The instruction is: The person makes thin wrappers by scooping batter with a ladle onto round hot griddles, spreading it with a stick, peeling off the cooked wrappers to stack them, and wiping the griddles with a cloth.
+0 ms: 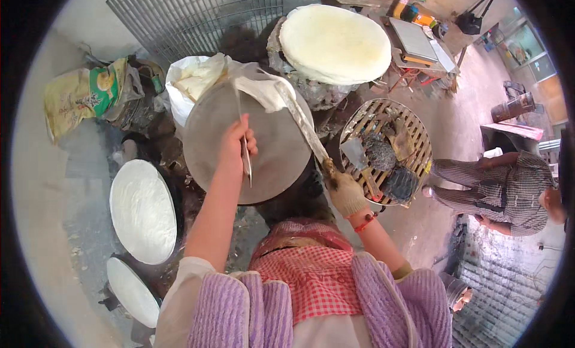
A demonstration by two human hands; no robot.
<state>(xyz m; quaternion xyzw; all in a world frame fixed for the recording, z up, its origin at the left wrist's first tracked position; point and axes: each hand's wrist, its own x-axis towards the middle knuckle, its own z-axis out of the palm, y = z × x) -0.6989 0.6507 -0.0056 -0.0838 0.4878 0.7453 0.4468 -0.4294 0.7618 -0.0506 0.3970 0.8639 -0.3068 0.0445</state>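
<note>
My bare left hand (238,141) grips a thin flat scraper (247,161), seen nearly edge-on with its far end blurred, above the round griddle (209,141). In a knitted work glove, my right hand (346,193) holds the dark, crusted end of a long flat wooden stick (298,114). The stick slants over the griddle's right side to its far rim. There a thin pale sheet of dough (265,94) lies partly on the griddle, against the stick's far end; its far part is blurred. Most of the griddle's surface shows bare and grey.
A tall stack of round flatbreads (334,43) stands beyond the griddle. On a round slatted stand (422,137) at right lie a metal scraper (355,152), a wiry scouring pad (379,150) and a black cloth (401,184). An open white sack (177,99) touches the griddle's left. A person (512,191) stands at right.
</note>
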